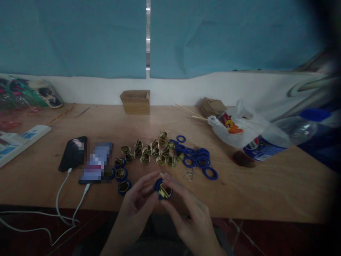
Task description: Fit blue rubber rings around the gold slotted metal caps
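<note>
Just over the table's front edge, my left hand (pixel 140 199) and my right hand (pixel 188 208) pinch one gold-coloured round metal piece (pixel 165 192) from either side. A blue ring (pixel 157 185) goes around it, and a raised bar shows on its face. Beyond my fingers stand several similar gold-coloured pieces (pixel 145 158) without rings. To the left, several more pieces (pixel 124 187) sit inside blue rings. Loose blue rings (pixel 203 161) lie piled to the right, partly overlapping. Thin wire loops (pixel 188 174) rest near my right fingertips.
Two phones, a black one (pixel 73 153) and one with a lit screen (pixel 97 163), lie left with white cables (pixel 57 202). A power strip (pixel 25 144) is farther left. Behind stands a cardboard box (pixel 135 102). Right are a plastic bag (pixel 239 124) and a lying bottle (pixel 277 138).
</note>
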### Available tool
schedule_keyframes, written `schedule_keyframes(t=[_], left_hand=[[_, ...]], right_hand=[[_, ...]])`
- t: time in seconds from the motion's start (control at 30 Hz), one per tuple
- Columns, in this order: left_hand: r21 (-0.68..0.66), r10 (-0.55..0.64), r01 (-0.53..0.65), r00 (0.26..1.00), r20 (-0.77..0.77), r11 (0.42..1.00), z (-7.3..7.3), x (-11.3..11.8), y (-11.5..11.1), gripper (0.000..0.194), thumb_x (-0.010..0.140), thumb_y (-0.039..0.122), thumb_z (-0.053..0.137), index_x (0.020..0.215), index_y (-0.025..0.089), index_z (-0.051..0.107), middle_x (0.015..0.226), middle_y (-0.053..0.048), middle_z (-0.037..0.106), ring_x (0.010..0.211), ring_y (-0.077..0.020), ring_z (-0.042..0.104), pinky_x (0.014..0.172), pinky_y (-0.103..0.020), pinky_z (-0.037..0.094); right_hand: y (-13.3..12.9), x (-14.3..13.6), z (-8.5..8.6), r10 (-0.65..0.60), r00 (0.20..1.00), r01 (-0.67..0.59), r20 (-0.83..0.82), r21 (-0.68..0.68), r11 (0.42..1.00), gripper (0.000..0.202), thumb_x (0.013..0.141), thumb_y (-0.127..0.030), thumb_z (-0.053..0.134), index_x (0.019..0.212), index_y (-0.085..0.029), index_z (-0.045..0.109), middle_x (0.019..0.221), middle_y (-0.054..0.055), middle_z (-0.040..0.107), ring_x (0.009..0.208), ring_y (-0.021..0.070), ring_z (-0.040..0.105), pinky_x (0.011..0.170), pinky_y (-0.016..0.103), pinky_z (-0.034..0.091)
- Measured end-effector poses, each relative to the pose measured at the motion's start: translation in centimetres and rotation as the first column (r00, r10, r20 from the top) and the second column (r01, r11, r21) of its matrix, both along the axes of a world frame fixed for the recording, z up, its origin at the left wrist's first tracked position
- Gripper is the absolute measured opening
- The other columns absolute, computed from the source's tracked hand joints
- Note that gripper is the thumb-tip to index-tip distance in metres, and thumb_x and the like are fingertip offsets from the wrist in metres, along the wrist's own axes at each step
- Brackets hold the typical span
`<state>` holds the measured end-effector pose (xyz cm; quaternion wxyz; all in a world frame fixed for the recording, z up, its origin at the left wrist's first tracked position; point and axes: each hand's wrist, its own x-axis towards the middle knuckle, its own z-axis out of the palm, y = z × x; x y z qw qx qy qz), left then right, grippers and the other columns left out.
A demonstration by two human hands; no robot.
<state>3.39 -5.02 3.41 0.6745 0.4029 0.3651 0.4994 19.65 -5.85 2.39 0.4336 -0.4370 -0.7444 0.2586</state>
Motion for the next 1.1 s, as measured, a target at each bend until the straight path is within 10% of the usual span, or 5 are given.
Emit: schedule_keyframes(t=[0.3,1.1], left_hand=[[-0.046,0.071,-0.074,0.996,-0.055,0.996,-0.5,0.3,0.0,0.035,0.086,0.025,0.064,0.121,0.025,0.06,0.123,-0.009,0.068,0.114,-0.0243,0.064,0.09,-0.031,0.055],[-0.047,0.012,-0.017,0.994,-0.105,0.999,-0.7,0.8,0.1,0.029,0.089,0.025,0.058,0.118,0.024,0.059,0.127,-0.01,0.063,0.115,-0.0255,0.062,0.092,-0.037,0.055]], right_hand=[[0.3,0.0,-1.0,-0.02,0.879,-0.173,-0.477,-0.356,0.918,0.038,0.093,-0.018,0.052,0.129,-0.028,0.053,0.134,0.009,0.059,0.122,0.0236,0.058,0.102,0.042,0.049],[0.4,0.4,-2.3,-0.018,0.959,-0.071,-0.284,-0.303,0.95,0.046,0.088,-0.012,0.051,0.132,-0.026,0.054,0.125,0.009,0.066,0.112,0.0228,0.065,0.095,0.04,0.054]])
